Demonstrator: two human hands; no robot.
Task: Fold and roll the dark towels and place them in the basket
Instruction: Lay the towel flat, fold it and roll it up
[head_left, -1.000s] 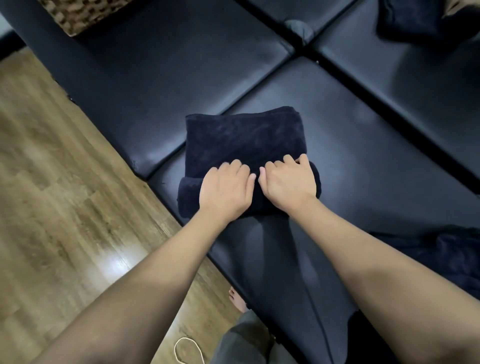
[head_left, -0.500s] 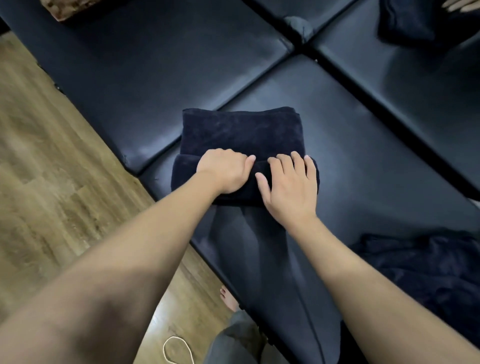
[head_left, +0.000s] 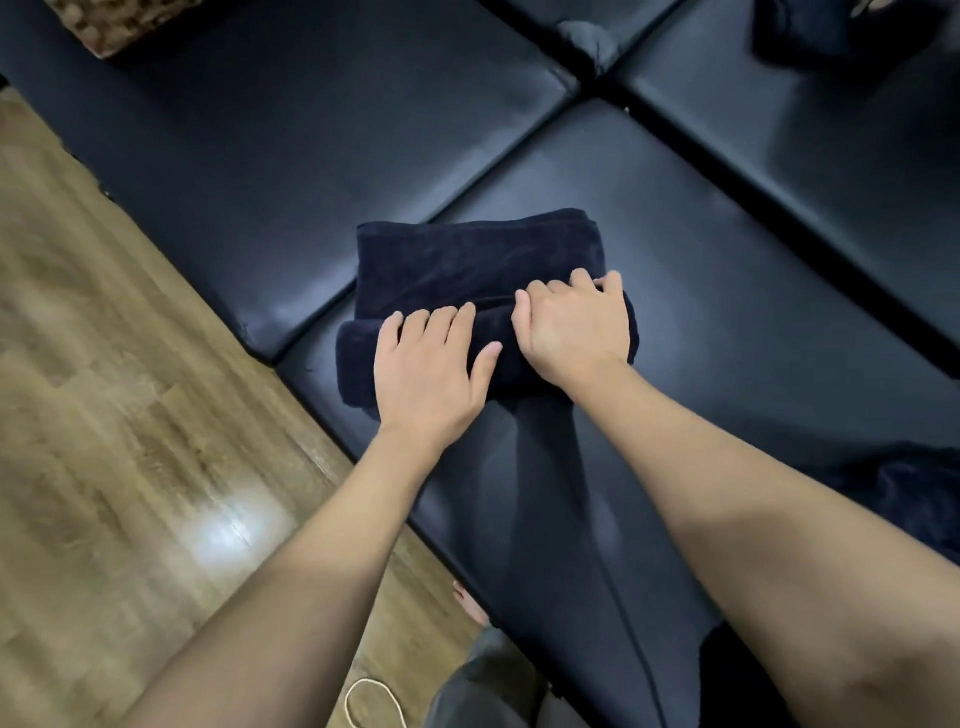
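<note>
1. Two bare hands pressing down on a dark towel (head_left: 478, 265) lying half-rolled on a black cushion (head_left: 727, 312).
2. Resting palm-down on the towel's rolled near edge, left hand (head_left: 428, 371), fingers spread flat, pinching nothing.
3. Curling over the same roll just beside it, right hand (head_left: 574, 325), fingertips (head_left: 582, 280) tucking into the crease where roll meets flat cloth.
4. Showing only as a woven corner far beyond the towel, up and to the left, basket (head_left: 124, 23).
5. Lying crumpled near the towel's right, at the frame edge, more dark cloth (head_left: 904, 499).
</note>
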